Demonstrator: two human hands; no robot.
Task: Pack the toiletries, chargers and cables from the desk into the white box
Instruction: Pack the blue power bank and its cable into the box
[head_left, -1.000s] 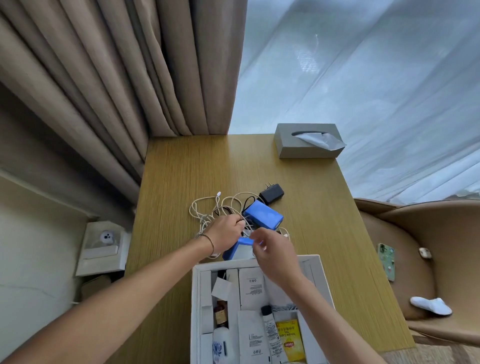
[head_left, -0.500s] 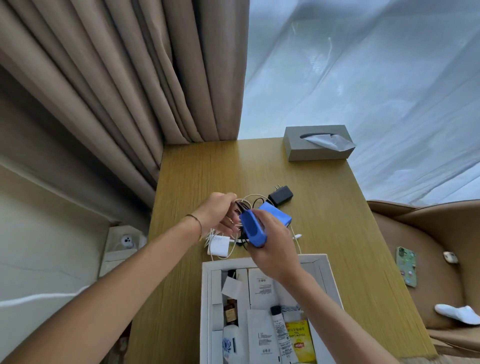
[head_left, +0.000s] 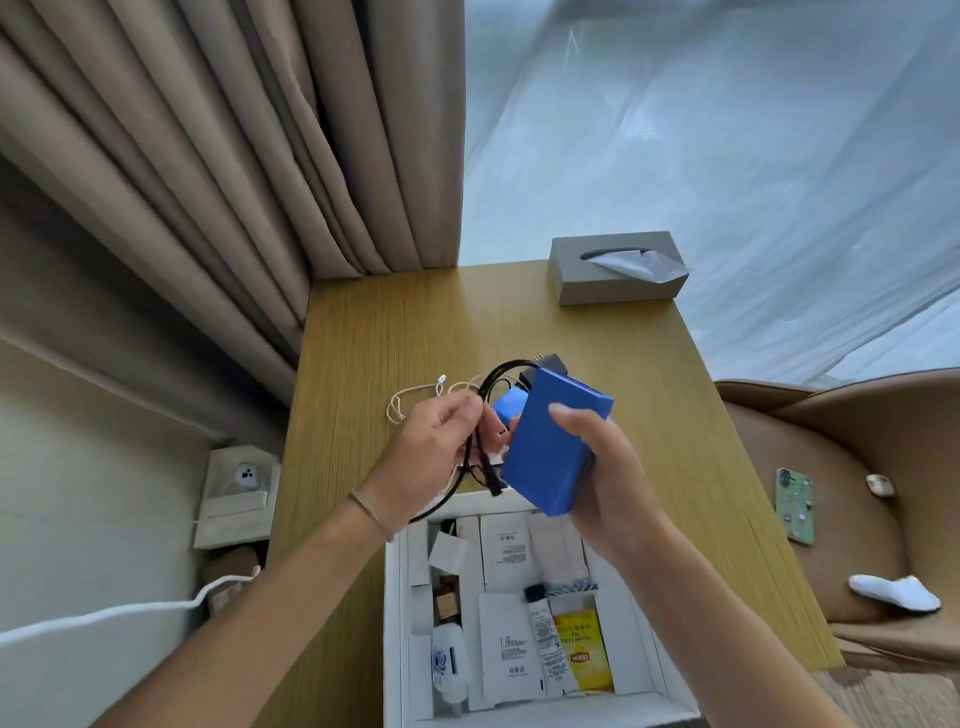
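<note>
My right hand (head_left: 605, 483): fingers and thumb curled round a blue rectangular pack (head_left: 553, 441), held tilted in the air above the far edge of the white box (head_left: 397, 623).

My left hand (head_left: 431, 457): fingers bent, pinching a black cable (head_left: 480, 400) that loops upward and hangs down past the palm; a thin bracelet sits on that wrist.

Behind my hands, on the desk (head_left: 395, 332): a white cable (head_left: 415, 397) lying in loose coils, a black charger plug (head_left: 543, 366) partly hidden by the pack, and a second blue item (head_left: 506, 405), mostly hidden.

Inside the white box: white sachets with small print too fine to read, one white packet (head_left: 506, 649) with lettering I cannot make out, a white tube with a black cap (head_left: 545, 639), a yellow tea sachet (head_left: 582, 649) with a red-and-yellow logo, a small white bottle with a blue flower design (head_left: 447, 662), and a small brown bottle (head_left: 447, 597).

Far corner of the desk: a grey tissue box (head_left: 613, 270).
</note>
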